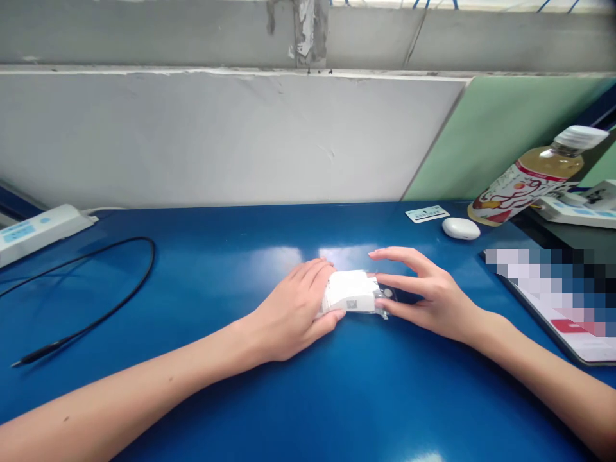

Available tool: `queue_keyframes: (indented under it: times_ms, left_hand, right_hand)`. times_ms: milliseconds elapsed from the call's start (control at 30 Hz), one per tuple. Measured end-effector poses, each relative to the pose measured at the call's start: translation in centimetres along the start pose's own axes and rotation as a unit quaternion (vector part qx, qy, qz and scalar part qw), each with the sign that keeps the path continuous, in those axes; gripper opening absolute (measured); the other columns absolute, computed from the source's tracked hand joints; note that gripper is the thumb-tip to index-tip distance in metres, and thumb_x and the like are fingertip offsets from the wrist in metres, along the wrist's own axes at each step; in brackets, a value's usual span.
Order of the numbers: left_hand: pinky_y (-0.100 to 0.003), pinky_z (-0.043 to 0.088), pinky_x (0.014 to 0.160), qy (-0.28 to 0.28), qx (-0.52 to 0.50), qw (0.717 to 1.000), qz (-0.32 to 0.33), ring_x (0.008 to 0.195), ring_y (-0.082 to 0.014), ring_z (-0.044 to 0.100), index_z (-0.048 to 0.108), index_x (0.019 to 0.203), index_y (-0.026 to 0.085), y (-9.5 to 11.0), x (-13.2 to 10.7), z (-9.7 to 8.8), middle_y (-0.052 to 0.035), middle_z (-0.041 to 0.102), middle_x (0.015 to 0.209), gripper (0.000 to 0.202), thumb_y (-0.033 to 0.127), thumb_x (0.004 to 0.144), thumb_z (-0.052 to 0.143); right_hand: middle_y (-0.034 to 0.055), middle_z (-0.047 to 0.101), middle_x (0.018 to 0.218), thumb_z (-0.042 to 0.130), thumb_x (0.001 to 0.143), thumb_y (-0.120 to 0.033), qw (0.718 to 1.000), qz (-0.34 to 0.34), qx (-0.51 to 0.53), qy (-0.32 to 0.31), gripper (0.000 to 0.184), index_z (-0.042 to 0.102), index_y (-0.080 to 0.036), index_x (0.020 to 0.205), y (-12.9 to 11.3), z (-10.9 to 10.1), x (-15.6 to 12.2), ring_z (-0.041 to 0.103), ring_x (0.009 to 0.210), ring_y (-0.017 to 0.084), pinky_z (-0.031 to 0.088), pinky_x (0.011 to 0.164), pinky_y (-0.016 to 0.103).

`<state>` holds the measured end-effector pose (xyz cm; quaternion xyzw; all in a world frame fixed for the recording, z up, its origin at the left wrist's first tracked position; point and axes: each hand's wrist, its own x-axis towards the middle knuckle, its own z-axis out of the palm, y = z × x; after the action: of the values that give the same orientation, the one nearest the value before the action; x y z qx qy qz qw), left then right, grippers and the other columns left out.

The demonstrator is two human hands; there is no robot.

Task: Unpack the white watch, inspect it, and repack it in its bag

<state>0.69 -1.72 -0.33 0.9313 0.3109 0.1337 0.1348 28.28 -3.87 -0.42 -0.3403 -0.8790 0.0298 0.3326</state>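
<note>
Centrally, left fingers [310,276] grasp packet [351,287] — right fingers [407,283] at right edge, grip unclear — tabletop [366,385] spreads nearside.

Wide room on the blue tabletop [308,404] behind the left hand [293,311], white wall [216,138] stopping the way at the back, looped black cable [153,251] lying at the left, tablet [553,305], earbud case [461,228] and drink bottle [527,183] crowding the right

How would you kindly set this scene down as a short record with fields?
Surface: blue tabletop
Left hand: around the left end of a white packet
Right hand: fingertips at its right end, index finger raised
Far left: black cable, white corded block
Right side: bottle, white case, card, screen device
</note>
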Motion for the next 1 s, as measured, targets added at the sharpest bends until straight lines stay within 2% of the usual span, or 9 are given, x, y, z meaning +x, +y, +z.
queue_keyframes:
  times_ms: [167,367,467,633,800,1000]
  left_hand:
    - [-0.056,0.042,0.110,0.014,0.004,1.000,0.009,0.134,-0.0362,0.049,0.040,0.139,0.010,-0.1,-0.1,0.1,-0.0230,0.051,0.142,0.051,0.041,0.100,0.047]
    - [-0.056,0.043,0.108,0.015,0.003,1.000,0.026,0.132,-0.0363,0.049,0.041,0.137,0.012,0.0,0.1,0.0,-0.0212,0.053,0.140,0.050,0.041,0.098,0.051]
    - [-0.055,0.043,0.109,0.020,0.007,1.000,0.020,0.134,-0.0367,0.047,0.041,0.137,0.009,0.0,0.1,0.1,-0.0225,0.052,0.140,0.052,0.041,0.097,0.052]
    - [-0.054,0.043,0.109,0.039,0.000,0.999,-0.012,0.133,-0.0354,0.048,0.040,0.139,0.014,0.1,0.1,0.1,-0.0193,0.053,0.140,0.049,0.039,0.097,0.051]
    - [-0.054,0.045,0.106,0.050,-0.012,0.998,-0.040,0.128,-0.0339,0.050,0.040,0.137,0.016,0.0,0.2,0.0,-0.0178,0.054,0.137,0.045,0.036,0.098,0.050]
    - [-0.053,0.044,0.106,0.032,-0.009,0.999,-0.032,0.126,-0.0344,0.050,0.043,0.135,0.012,0.1,0.3,-0.2,-0.0189,0.054,0.136,0.044,0.037,0.098,0.049]
  right_hand:
    - [0.0172,0.065,0.128,0.072,0.086,-0.022,1.000,0.012,-0.004,0.005,0.021,0.071,-0.019,0.106,-0.2,0.0,0.1,0.062,0.118,0.031,0.055,0.100,0.048]
    - [0.0151,0.061,0.135,0.066,0.090,-0.026,0.994,0.063,0.041,-0.074,0.020,0.072,-0.021,0.108,-0.3,0.5,-0.3,0.062,0.120,0.029,0.059,0.095,0.044]
    - [0.0156,0.061,0.135,0.062,0.093,-0.026,0.993,0.073,0.041,-0.087,0.021,0.071,-0.020,0.111,-0.3,0.5,-0.3,0.062,0.121,0.028,0.058,0.096,0.044]
    - [0.0131,0.061,0.138,0.060,0.095,-0.028,0.991,0.069,0.001,-0.116,0.022,0.071,-0.022,0.113,0.9,-1.2,0.2,0.059,0.126,0.030,0.053,0.104,0.048]
    - [0.0094,0.062,0.137,0.063,0.092,-0.035,0.983,0.101,0.006,-0.150,0.022,0.073,-0.027,0.110,2.8,-3.1,0.2,0.063,0.121,0.030,0.056,0.099,0.046]
    - [0.0104,0.057,0.141,0.070,0.086,-0.038,0.982,0.129,0.014,-0.138,0.025,0.069,-0.026,0.108,2.2,-3.0,0.3,0.061,0.123,0.030,0.054,0.101,0.046]
